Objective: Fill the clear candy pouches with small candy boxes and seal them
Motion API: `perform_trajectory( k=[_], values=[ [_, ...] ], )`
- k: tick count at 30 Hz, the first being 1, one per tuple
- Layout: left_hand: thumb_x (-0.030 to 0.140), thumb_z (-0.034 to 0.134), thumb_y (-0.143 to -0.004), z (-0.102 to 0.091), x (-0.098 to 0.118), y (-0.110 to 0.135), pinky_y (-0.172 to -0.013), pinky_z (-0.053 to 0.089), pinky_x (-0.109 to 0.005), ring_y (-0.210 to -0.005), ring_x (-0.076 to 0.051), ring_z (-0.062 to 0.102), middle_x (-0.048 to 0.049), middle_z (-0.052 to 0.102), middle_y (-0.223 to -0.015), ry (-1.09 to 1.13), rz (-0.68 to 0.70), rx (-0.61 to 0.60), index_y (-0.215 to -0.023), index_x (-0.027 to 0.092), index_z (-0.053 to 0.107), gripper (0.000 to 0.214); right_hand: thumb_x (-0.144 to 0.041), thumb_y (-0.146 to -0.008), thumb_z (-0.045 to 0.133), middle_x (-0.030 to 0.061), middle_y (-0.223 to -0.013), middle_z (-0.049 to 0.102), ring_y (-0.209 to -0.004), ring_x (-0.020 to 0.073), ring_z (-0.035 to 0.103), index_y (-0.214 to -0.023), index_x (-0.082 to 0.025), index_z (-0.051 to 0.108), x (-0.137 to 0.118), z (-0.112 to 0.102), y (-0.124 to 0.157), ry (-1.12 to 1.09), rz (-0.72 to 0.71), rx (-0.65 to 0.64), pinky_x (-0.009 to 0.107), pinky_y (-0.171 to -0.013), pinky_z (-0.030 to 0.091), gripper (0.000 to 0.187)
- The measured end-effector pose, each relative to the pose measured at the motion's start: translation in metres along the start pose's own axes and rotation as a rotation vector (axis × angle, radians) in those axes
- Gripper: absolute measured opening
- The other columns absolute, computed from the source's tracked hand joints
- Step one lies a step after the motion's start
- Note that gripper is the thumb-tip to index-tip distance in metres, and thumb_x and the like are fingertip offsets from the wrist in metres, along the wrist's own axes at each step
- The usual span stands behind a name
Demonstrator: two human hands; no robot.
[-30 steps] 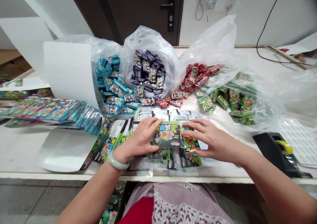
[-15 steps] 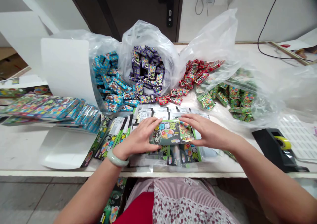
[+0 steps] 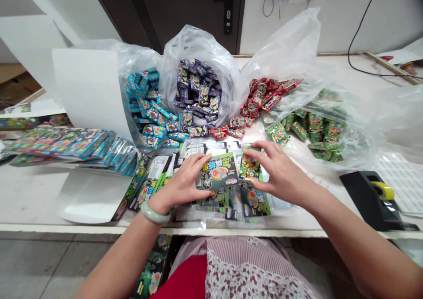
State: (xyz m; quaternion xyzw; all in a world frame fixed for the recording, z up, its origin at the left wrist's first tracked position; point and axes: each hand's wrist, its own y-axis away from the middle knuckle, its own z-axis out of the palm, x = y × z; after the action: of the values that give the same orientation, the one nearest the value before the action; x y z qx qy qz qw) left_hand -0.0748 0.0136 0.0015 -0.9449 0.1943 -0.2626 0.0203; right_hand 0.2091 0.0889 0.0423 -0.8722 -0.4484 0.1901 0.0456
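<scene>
My left hand (image 3: 185, 180), with a pale green bangle at the wrist, grips the left end of a dark printed card (image 3: 220, 171) with coloured ovals on it. Just right of it, my right hand (image 3: 276, 171) holds a small green candy packet (image 3: 249, 164) between thumb and fingers. A narrow gap shows between card and packet. Under both hands lie several clear plastic sleeves (image 3: 234, 204) with similar dark cards. More dark cards (image 3: 145, 189) overlap to the left of my left hand.
Behind my hands stand clear bags of blue packets (image 3: 150, 109), purple packets (image 3: 203, 94), red packets (image 3: 261, 98) and green packets (image 3: 317, 129). Rows of filled packs (image 3: 76, 142) lie at left beside a white sheet (image 3: 87, 87). A black tape dispenser (image 3: 373, 200) stands at right.
The green packet and the dark card, side by side before, have come slightly apart. The card has tilted, its right end higher. My right hand has shifted a little right and up.
</scene>
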Motion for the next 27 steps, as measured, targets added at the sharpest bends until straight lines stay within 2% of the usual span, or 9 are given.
perform_trajectory(
  k=[5, 9, 12, 14, 16, 19, 22, 24, 27],
  values=[
    [0.044, 0.077, -0.069, 0.005, 0.003, -0.001, -0.108, 0.038, -0.052, -0.128, -0.034, 0.040, -0.0151, 0.041, -0.137, -0.056, 0.041, 0.040, -0.147, 0.022, 0.026, 0.096, -0.019, -0.076, 0.070, 0.0132, -0.134, 0.044, -0.123, 0.0330, 0.044, -0.134, -0.027, 0.041, -0.006, -0.004, 0.002, -0.061, -0.075, -0.114, 0.052, -0.101, 0.044, 0.066],
    [0.041, 0.076, -0.070, 0.011, 0.006, -0.002, -0.108, 0.039, -0.050, -0.127, -0.033, 0.041, -0.0147, 0.041, -0.137, -0.046, 0.088, 0.026, -0.147, 0.019, 0.025, 0.095, -0.025, -0.075, 0.076, 0.0147, -0.141, 0.039, -0.130, 0.0308, 0.040, -0.142, -0.027, 0.031, -0.003, 0.005, 0.001, -0.226, -0.070, -0.179, 0.049, -0.106, 0.041, 0.080],
    [0.043, 0.077, -0.070, 0.012, 0.006, -0.001, -0.107, 0.039, -0.051, -0.127, -0.034, 0.041, -0.0149, 0.042, -0.136, -0.044, 0.061, 0.065, -0.147, 0.020, 0.025, 0.096, -0.033, -0.075, 0.078, 0.0158, -0.148, 0.032, -0.137, 0.0304, 0.033, -0.146, -0.026, 0.024, -0.003, 0.018, 0.002, -0.358, -0.006, -0.093, 0.050, -0.111, 0.036, 0.089],
    [0.044, 0.076, -0.071, 0.011, 0.004, 0.000, -0.107, 0.039, -0.052, -0.127, -0.035, 0.042, -0.0153, 0.042, -0.136, -0.066, 0.015, 0.102, -0.148, 0.020, 0.025, 0.095, -0.034, -0.082, 0.070, 0.0141, -0.139, 0.047, -0.130, 0.0281, 0.044, -0.143, -0.026, 0.029, -0.007, 0.025, 0.004, -0.436, 0.107, 0.044, 0.050, -0.107, 0.039, 0.074],
    [0.042, 0.075, -0.072, 0.012, 0.003, 0.000, -0.107, 0.039, -0.052, -0.127, -0.035, 0.042, -0.0154, 0.042, -0.137, -0.085, 0.002, 0.114, -0.148, 0.021, 0.025, 0.094, -0.030, -0.091, 0.058, 0.0112, -0.123, 0.060, -0.115, 0.0239, 0.057, -0.139, -0.026, 0.037, -0.014, 0.031, 0.005, -0.535, 0.193, 0.109, 0.047, -0.100, 0.045, 0.053],
    [0.039, 0.075, -0.072, 0.013, -0.002, -0.001, -0.106, 0.041, -0.049, -0.127, -0.034, 0.043, -0.0150, 0.043, -0.136, -0.099, 0.023, 0.107, -0.148, 0.021, 0.024, 0.093, -0.029, -0.095, 0.050, 0.0084, -0.118, 0.066, -0.105, 0.0197, 0.063, -0.137, -0.025, 0.044, -0.012, 0.034, -0.006, -0.700, 0.169, 0.000, 0.040, -0.092, 0.050, 0.043],
    [0.041, 0.073, -0.073, 0.009, -0.013, 0.003, -0.104, 0.044, -0.047, -0.125, -0.033, 0.047, -0.0142, 0.045, -0.137, -0.144, -0.004, 0.158, -0.148, 0.023, 0.024, 0.091, -0.031, -0.095, 0.050, 0.0028, -0.101, 0.073, -0.093, 0.0170, 0.067, -0.121, -0.024, 0.060, 0.029, 0.027, -0.038, -0.600, 0.256, -0.010, 0.034, -0.086, 0.052, 0.029],
    [0.043, 0.072, -0.074, 0.004, -0.023, 0.009, -0.104, 0.045, -0.046, -0.125, -0.033, 0.048, -0.0129, 0.046, -0.137, -0.181, -0.038, 0.210, -0.147, 0.025, 0.025, 0.089, -0.029, -0.094, 0.051, 0.0023, -0.100, 0.073, -0.093, 0.0166, 0.067, -0.109, -0.022, 0.066, 0.078, 0.017, -0.069, -0.259, 0.438, 0.090, 0.032, -0.086, 0.051, 0.023],
    [0.045, 0.070, -0.074, -0.001, -0.035, 0.022, -0.103, 0.047, -0.045, -0.124, -0.033, 0.050, -0.0106, 0.046, -0.139, -0.216, -0.086, 0.261, -0.148, 0.028, 0.025, 0.088, -0.020, -0.092, 0.051, 0.0155, -0.123, 0.063, -0.116, 0.0247, 0.056, -0.118, -0.012, 0.061, 0.154, -0.001, -0.119, -0.014, 0.584, 0.207, 0.042, -0.100, 0.042, 0.029]
  ],
)
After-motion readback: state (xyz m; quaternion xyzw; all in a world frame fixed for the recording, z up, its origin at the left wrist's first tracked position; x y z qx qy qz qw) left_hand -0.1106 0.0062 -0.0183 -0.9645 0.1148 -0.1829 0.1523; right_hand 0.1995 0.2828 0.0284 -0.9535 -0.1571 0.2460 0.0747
